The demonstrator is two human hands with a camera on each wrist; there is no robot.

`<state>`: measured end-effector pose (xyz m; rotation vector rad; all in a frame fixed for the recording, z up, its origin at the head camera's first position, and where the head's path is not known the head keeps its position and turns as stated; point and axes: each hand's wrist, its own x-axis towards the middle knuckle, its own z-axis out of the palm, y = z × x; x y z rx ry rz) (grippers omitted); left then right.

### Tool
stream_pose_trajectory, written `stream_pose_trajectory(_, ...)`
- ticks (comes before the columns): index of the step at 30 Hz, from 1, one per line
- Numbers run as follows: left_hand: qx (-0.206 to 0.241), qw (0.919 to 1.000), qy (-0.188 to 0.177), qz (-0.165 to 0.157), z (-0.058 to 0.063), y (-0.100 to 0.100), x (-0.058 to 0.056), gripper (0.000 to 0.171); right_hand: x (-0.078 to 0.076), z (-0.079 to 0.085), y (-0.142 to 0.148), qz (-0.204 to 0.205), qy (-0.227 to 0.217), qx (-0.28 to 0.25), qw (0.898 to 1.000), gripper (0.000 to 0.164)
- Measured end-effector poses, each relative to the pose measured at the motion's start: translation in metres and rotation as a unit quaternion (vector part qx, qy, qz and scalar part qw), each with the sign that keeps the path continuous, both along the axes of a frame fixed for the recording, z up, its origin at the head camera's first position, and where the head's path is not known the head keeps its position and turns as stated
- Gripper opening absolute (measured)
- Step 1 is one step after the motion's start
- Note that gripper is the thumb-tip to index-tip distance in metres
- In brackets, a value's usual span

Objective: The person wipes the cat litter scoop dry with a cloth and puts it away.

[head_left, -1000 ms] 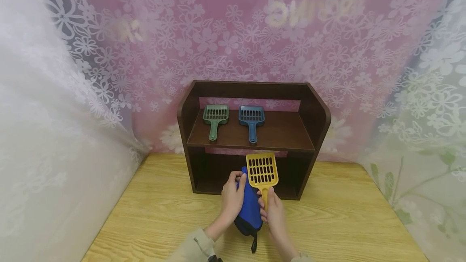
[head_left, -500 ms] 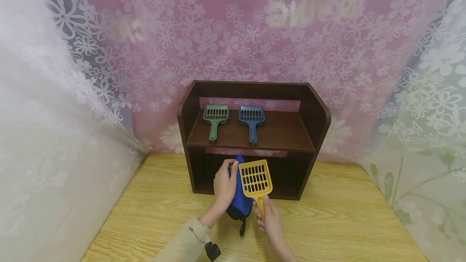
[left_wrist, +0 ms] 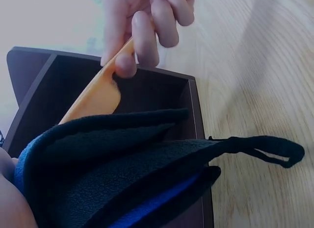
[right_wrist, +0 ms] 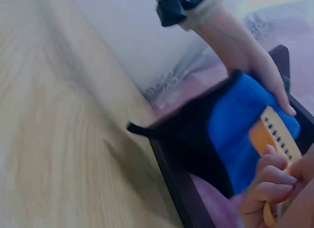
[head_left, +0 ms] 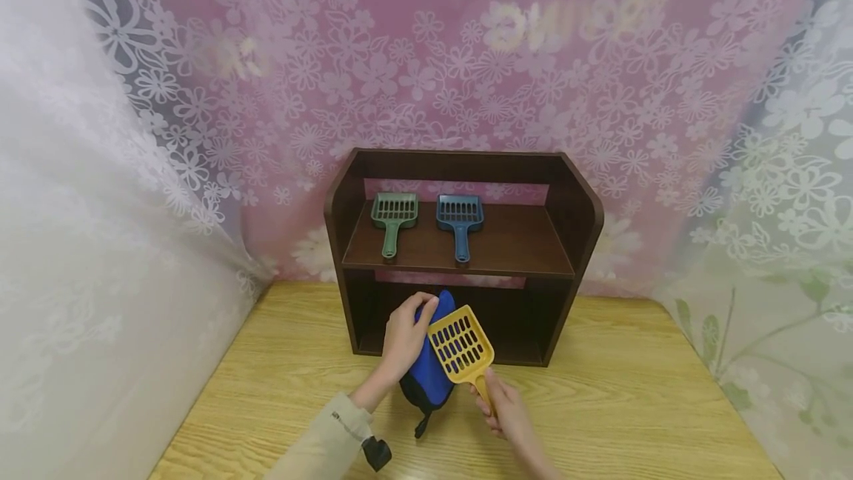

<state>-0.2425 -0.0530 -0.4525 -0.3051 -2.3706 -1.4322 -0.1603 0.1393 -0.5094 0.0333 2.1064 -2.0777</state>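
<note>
My left hand (head_left: 405, 332) pinches the top of a soft blue mitt (head_left: 426, 384), thumb in front and fingers curled over it. The mitt has a black edge and a black hanging loop; in the left wrist view its dark-lined opening (left_wrist: 122, 164) gapes. My right hand (head_left: 508, 413) grips a yellow slotted litter scoop (head_left: 483, 369) by the handle. The scoop's pan leans left in front of the mitt, and its edge comes right up to the blue fabric in the right wrist view. A green litter scoop (head_left: 390, 235) and a blue litter scoop (head_left: 461, 235) lie on the upper shelf.
A dark brown two-tier shelf unit (head_left: 533, 243) stands behind the hands on a wood-grain table (head_left: 633, 391). Flower-patterned curtains (head_left: 426, 58) hang behind and at both sides. A black bow (head_left: 377, 453) hangs at the left sleeve.
Both hands have shifted left with the mitt and the yellow scoop. The scoop has tipped leftward and now covers part of the mitt, which was beside it before.
</note>
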Motion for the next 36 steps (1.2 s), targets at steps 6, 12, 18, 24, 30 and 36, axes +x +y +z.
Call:
stream_pose_trajectory(6, 0.009, 0.9999, -0.011, 0.0, 0.001, -0.009, 0.001, 0.027, -0.005, 0.005, 0.025, 0.013, -0.028, 0.062, 0.998, 0.055)
stream_pose_trajectory(12, 0.004, 1.0, 0.0, -0.005, 0.0, -0.016, 0.001, 0.026, -0.012, 0.017, 0.048, 0.012, -0.03, 0.077, 0.997, 0.055)
stream_pose_trajectory(18, 0.002, 0.9999, -0.007, -0.009, -0.003, -0.019, 0.003, 0.026, -0.017, 0.026, 0.063, 0.039, -0.029, 0.088, 0.995, 0.054)
stream_pose_trajectory(24, -0.001, 0.9999, -0.007, -0.014, -0.007, -0.021, 0.004, 0.025, -0.017, 0.036, 0.072, 0.075, -0.011, 0.093, 0.993, 0.052)
stream_pose_trajectory(30, 0.0, 0.9999, -0.003, -0.016, -0.012, -0.023, 0.005, 0.024, -0.018, 0.057, 0.08, 0.125, 0.017, 0.092, 0.988, 0.05)
stream_pose_trajectory(36, -0.001, 0.9998, 0.002, -0.02, -0.02, -0.027, 0.007, 0.023, -0.02, 0.085, 0.086, 0.141, 0.062, 0.074, 0.985, 0.051)
